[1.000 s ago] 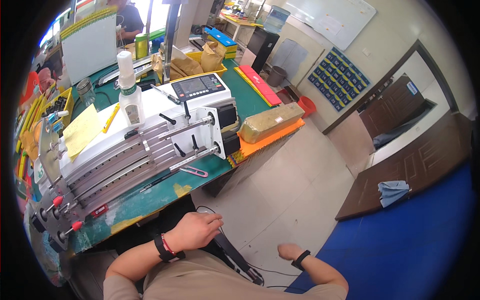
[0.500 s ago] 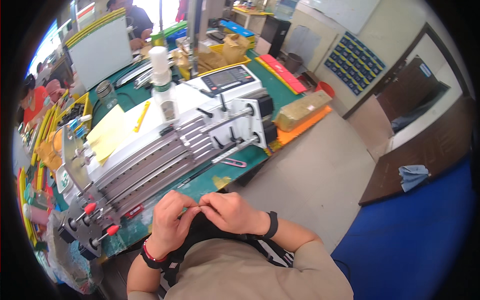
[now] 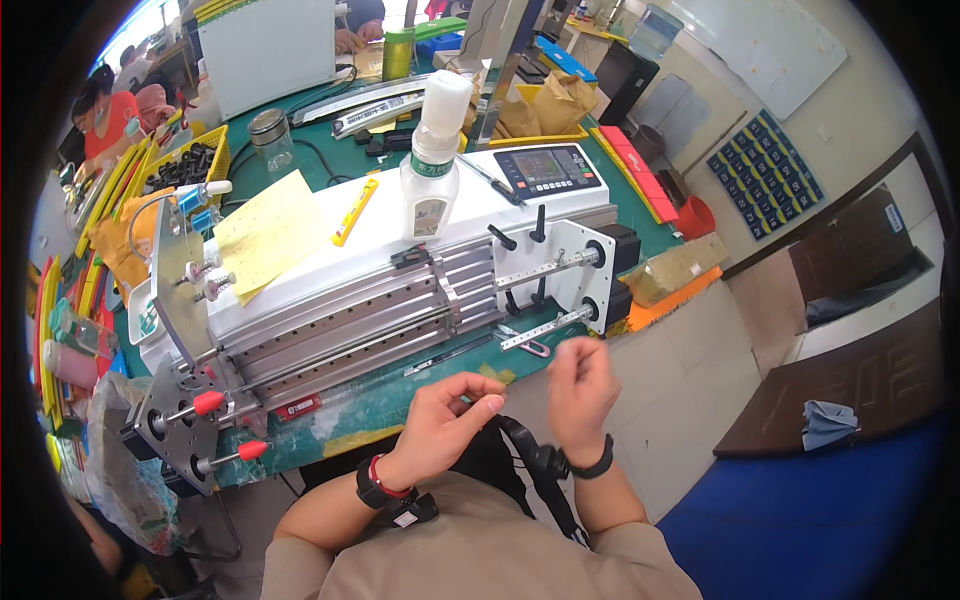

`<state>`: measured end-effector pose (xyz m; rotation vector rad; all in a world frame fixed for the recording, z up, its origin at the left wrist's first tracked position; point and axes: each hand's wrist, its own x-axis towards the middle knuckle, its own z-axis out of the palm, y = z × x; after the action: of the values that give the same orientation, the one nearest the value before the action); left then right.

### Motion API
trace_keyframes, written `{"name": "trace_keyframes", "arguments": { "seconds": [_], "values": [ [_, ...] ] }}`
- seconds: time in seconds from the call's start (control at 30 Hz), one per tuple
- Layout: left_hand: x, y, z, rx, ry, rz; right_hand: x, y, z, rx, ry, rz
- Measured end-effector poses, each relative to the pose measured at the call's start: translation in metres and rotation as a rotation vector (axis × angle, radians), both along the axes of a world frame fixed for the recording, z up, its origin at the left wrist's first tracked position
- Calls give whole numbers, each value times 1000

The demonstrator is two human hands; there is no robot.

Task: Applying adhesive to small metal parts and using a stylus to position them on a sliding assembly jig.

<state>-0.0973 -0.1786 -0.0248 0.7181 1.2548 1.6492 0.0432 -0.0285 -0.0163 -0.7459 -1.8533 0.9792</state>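
Note:
My left hand (image 3: 443, 428) is above the bench's front edge, its thumb and forefinger pinched together; anything between them is too small to make out. To its right, my right hand (image 3: 584, 392) is raised with the fingers curled closed, slightly blurred, and what they hold, if anything, is hidden. The hands are apart. Just beyond them stands a white machine (image 3: 330, 225) with metal rails, a screen panel (image 3: 547, 170) and red-tipped rods (image 3: 208, 403). Near my right hand, a pink-handled tool (image 3: 535, 346) lies on the green bench top (image 3: 345, 415), and tweezers (image 3: 450, 357) lie left of it.
On the machine are a white plastic bottle (image 3: 430, 185), a yellow cutter (image 3: 355, 212), a pen (image 3: 490, 180) and a yellow paper sheet (image 3: 265, 235). A glass jar (image 3: 272, 140) and a yellow bin of black parts (image 3: 190, 165) stand behind. Another person's hands (image 3: 358, 36) are at the far side.
My hands were together at the fingertips and have separated. The right one has moved right and up; the left has moved right. The view has shifted, bringing the machine closer.

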Motion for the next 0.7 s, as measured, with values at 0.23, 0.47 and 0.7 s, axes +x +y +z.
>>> {"name": "trace_keyframes", "arguments": {
  "seconds": [0.23, 0.47, 0.7],
  "values": [
    [13, 42, -34, 63, -164, -182, -13, 44, -17, -191, 39, -75],
    [28, 76, -14, 193, -623, -278, 62, -25, -16, -720, 167, 141],
    [-29, -79, -11, 203, -585, -413, 7, 2, -21, -1160, 404, 273]
  ]
}}
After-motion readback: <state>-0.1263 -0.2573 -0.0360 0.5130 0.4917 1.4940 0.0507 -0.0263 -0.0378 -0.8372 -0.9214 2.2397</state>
